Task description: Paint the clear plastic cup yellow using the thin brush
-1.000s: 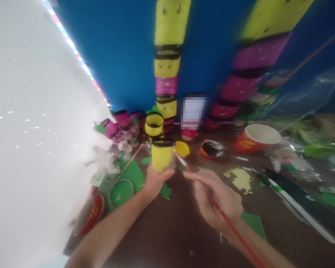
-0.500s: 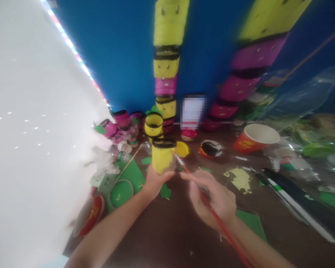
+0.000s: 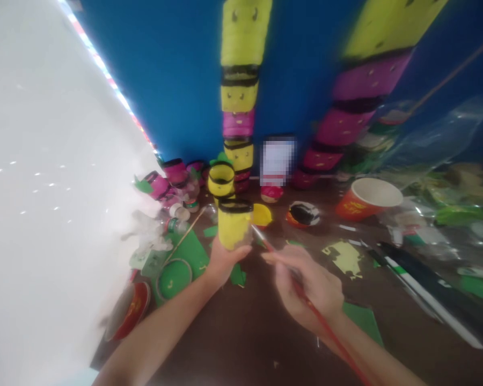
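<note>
My left hand is closed around the lower part of a yellow-painted cup with a black rim; its bottom part looks bare of yellow. In my right hand is a paintbrush with a red handle, its tip touching or very near the cup's right side; I cannot tell which. Just behind the cup lies a dish of yellow paint. A second dish, holding black paint, is to its right.
A red paper cup stands at the right, near a black-and-white cutter-like tool. Green sheets, yellow scraps and a tape roll lie about. Stacked yellow and magenta cups rise along the blue wall.
The brush and my right hand have shifted slightly right and down from the cup's side. My left hand and the cup have hardly moved.
</note>
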`<state>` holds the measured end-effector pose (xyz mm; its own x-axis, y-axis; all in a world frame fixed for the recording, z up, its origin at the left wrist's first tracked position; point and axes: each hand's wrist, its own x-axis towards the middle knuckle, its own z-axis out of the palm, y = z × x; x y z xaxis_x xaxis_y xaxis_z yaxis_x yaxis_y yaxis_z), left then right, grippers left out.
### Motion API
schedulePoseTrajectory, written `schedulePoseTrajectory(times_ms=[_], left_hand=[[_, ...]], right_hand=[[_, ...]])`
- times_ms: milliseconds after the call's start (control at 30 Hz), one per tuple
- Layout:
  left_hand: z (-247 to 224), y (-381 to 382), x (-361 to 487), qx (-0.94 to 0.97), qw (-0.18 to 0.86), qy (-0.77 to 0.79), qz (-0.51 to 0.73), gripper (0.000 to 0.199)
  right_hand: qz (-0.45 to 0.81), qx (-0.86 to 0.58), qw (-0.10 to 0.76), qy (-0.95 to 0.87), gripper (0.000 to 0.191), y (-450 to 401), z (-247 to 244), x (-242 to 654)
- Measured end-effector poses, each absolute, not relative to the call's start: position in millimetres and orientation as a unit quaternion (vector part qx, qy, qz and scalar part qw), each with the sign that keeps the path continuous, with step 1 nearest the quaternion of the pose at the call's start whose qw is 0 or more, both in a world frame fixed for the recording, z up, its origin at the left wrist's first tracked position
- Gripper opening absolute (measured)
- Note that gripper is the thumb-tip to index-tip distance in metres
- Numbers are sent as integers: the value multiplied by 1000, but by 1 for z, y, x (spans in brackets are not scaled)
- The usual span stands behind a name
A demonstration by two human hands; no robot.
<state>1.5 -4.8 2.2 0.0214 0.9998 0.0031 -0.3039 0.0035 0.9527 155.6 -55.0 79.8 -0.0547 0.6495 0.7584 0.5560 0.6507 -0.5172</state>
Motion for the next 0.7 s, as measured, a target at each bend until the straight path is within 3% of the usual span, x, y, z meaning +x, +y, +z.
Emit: schedulePoseTrajectory(times_ms=[200,700], left_hand=[[4,-3,2,409,574,413,578,47],[2,-5,2,422,596,371,573,50]], right_hand=[[43,-353,571,-740,23,-54,76,158],[-3,-389,542,-745,31,-50,73,156]])
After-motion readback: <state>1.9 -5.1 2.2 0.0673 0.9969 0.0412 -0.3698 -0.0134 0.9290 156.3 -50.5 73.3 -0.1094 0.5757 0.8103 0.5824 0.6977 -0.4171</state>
